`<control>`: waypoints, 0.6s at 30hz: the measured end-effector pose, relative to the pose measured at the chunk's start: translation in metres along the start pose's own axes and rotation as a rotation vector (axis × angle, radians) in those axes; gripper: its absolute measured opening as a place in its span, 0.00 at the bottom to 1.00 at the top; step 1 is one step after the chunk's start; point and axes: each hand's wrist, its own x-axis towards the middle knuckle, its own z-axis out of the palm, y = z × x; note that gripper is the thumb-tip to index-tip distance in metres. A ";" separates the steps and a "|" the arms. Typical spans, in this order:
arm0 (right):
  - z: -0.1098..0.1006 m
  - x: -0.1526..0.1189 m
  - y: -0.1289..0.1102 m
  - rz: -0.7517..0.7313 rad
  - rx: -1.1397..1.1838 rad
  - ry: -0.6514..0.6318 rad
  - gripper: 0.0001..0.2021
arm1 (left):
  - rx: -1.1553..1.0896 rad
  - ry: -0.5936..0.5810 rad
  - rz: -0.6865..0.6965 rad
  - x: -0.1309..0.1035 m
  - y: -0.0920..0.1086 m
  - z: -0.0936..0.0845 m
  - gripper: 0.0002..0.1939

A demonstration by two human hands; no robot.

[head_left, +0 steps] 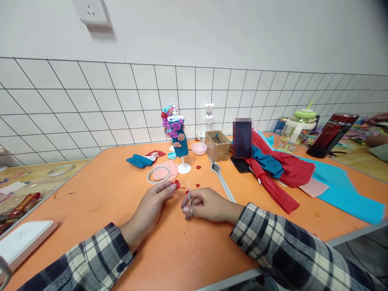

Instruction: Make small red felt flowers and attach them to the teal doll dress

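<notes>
Scissors (190, 201), long axis fore-and-aft, tips away

A white wall (212, 36) is rising above pale tiles (127, 101) ruled with dark lines, a socket (91, 11) is hanging upper left, and wooden tops (360, 161) are flanking an orange table (100, 182).

The left hand (153, 204) and right hand (209, 205) are bare. The left sleeve (85, 256), toward eight o'clock, and the right sleeve (287, 242), toward four, are plaid in near-black, grey and cream, a dark round button (121, 267) on the left cuff (113, 244).
</notes>
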 end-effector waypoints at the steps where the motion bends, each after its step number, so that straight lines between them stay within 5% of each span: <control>1: 0.002 -0.001 0.000 0.002 -0.044 -0.070 0.12 | 0.004 -0.004 -0.003 0.000 0.001 0.001 0.14; 4: 0.005 -0.004 -0.002 -0.004 -0.214 -0.122 0.14 | -0.001 -0.011 -0.001 -0.003 0.004 0.004 0.14; 8: 0.006 -0.004 -0.008 0.005 -0.361 -0.006 0.13 | -0.067 -0.014 -0.042 -0.008 0.008 0.010 0.14; 18: 0.009 -0.002 -0.004 -0.028 -0.376 0.046 0.12 | -0.132 -0.092 -0.073 -0.008 0.000 0.011 0.10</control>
